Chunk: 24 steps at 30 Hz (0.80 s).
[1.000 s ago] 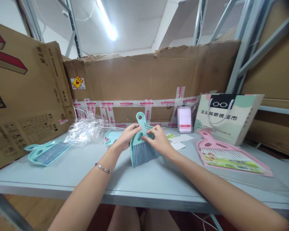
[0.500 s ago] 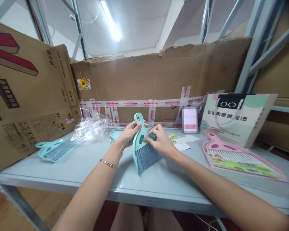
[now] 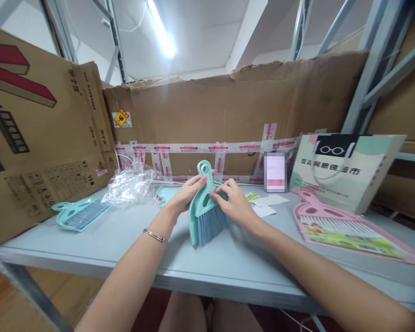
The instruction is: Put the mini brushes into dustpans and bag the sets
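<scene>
1. So we had the brush (image 3: 210,220) and the pan (image 3: 192,226) up together at the middle of the table (image 3: 124,244), right in front of us. Handles (image 3: 209,181) on top, bristles (image 3: 207,232) down, brush in front, pan behind, both tilted. Couldn't tell if the low edge touched the table.

2. Our left hand (image 3: 187,191) had the pair by the neck: thumb along the near side, fingers tucked round the back and mostly hidden.

3. Our right hand (image 3: 237,201) was on the opposite side, thumb and forefinger bent in and seemingly pinching the brush by its body. The other fingers were curled; no clue where their tips ended up.

4. Step in hand, best guess: working the brush against the pan, either seating it or freeing it. We couldn't say which.

5. The next move, we reckoned, called for a firm left grip on the pan and an even push or pull from the right pinch, lined up with the handles so nothing twisted or bent the bristles.

6. Around us: a teal set (image 3: 69,216) on the left near some clear plastic (image 3: 129,184), and a pink set (image 3: 302,213) on the right, just in front of a paper bag (image 3: 332,161).
</scene>
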{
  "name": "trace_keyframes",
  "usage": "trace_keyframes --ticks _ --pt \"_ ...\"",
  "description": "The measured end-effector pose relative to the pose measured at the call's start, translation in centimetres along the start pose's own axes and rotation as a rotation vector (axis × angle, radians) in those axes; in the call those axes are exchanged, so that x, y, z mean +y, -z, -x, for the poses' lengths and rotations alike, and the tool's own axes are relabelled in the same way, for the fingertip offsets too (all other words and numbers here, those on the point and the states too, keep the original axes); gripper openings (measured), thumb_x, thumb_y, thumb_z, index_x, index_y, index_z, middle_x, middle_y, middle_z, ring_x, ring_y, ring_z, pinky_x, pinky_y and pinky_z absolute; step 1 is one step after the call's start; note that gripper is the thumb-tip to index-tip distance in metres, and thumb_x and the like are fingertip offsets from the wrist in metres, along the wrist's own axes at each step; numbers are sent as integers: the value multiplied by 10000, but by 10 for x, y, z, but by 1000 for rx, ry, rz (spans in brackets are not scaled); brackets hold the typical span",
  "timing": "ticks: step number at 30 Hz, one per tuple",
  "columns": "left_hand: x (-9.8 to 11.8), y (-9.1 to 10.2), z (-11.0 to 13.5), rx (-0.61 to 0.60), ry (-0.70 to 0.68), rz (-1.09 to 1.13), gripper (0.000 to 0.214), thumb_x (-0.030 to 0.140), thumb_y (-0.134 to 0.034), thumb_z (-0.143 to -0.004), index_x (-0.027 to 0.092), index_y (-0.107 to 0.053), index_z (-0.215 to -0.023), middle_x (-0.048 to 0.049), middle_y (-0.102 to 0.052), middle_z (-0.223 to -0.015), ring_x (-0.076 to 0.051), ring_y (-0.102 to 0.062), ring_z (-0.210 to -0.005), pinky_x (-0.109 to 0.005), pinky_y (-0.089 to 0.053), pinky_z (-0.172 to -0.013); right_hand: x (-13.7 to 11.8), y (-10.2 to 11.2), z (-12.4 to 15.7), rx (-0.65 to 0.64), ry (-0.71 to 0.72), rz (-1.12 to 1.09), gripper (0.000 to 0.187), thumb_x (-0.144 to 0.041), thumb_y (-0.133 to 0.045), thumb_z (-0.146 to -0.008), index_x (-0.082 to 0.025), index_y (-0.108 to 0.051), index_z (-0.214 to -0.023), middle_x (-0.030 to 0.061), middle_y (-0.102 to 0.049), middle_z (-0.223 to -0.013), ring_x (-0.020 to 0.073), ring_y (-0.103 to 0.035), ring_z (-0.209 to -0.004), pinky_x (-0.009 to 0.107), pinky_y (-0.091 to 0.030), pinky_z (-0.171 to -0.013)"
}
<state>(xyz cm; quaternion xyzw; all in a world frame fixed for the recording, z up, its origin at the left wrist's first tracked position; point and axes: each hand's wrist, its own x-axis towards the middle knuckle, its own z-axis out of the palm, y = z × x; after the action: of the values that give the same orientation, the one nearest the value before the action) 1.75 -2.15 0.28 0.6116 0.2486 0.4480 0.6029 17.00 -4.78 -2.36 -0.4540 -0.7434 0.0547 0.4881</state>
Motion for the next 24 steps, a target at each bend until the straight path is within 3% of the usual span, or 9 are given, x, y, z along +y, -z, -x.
trace_keyframes --ticks 7,10,13,15,17,19,24 --pt "4 -11 -1 231 -202 -284 385 385 -713 -644 122 -628 -911 -54 -654 -793 -136 -581 -681 -229 -446 -608 -2 6 -4 72 -3 72 250 -394 -531 -802 -204 -519 -641 6 -489 -727 158 -495 -684 314 -383 -681" --pt "7 -11 1 170 -162 -267 377 391 -699 -656 114 -640 -906 -77 -672 -805 -157 -600 -685 -257 -462 -624 -3 9 -7 133 2 0 248 -416 -565 -769 -207 -504 -650 10 -522 -713 166 -505 -705 311 -394 -688" --pt "8 -12 3 124 -160 -239 406 393 -689 -665 126 -651 -968 -79 -683 -847 -172 -612 -725 -269 -467 -650 0 13 -12 244 -60 -98 277 -445 -631 -691 -199 -581 -808 58 -574 -902 207 -526 -880 347 -407 -788" --pt "9 -14 3 131 -170 -253 417 396 -689 -664 130 -658 -984 -70 -684 -846 -171 -609 -731 -259 -460 -645 2 16 -17 121 -135 -234 362 -481 -613 -688 -188 -624 -901 65 -608 -941 212 -545 -895 348 -418 -792" --pt "10 -15 3 139 -164 -269 423 401 -691 -659 126 -667 -979 -63 -682 -828 -161 -600 -707 -247 -449 -621 4 19 -20 -81 -214 -395 419 -532 -560 -708 -168 -668 -884 49 -647 -832 191 -574 -782 319 -438 -710" --pt "11 -15 4 140 -147 -272 430 406 -693 -655 117 -673 -973 -61 -679 -808 -151 -588 -676 -240 -440 -598 3 22 -22 -194 -267 -489 468 -572 -552 -692 -144 -701 -811 31 -645 -696 167 -565 -659 290 -429 -621" --pt "13 -17 5 140 -143 -253 467 433 -704 -627 108 -683 -962 -69 -679 -810 -144 -574 -654 -231 -432 -574 -4 24 -23 -118 -268 -457 448 -567 -614 -621 -144 -730 -716 9 -628 -593 140 -523 -558 259 -393 -530"
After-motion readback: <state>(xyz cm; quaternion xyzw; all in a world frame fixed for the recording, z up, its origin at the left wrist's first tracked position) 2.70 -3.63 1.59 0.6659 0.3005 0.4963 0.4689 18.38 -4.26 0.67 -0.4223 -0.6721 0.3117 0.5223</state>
